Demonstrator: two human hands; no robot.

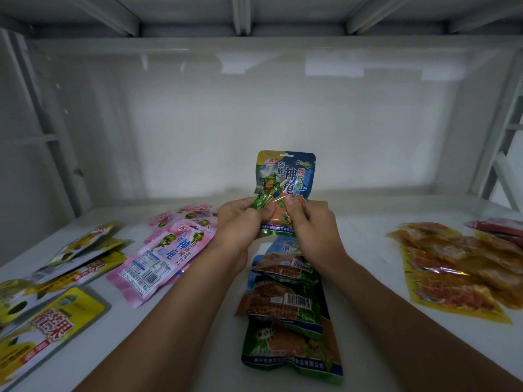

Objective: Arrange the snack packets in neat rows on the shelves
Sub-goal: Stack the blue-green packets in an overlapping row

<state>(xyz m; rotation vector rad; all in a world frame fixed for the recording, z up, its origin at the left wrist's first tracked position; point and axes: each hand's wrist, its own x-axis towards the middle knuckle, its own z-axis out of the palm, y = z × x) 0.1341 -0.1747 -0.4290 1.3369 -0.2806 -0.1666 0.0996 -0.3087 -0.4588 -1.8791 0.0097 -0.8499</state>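
Observation:
A blue-green turtle snack packet (285, 176) stands upright above the middle of the white shelf (368, 230). My left hand (240, 222) pinches its lower left part and my right hand (311, 224) pinches its lower right part. Below my hands, a row of matching blue-green packets (288, 306) lies overlapping, running toward me. Pink turtle packets (167, 250) lie in a row to the left. Yellow packets (56, 278) lie at the far left. Orange-yellow packets (458, 264) are heaped at the right.
Red packets (501, 226) sit at the far right edge. The shelf's white back wall (254, 123) rises behind the held packet. Metal uprights (48, 131) frame both sides, and the shelf above (240, 12) is close overhead.

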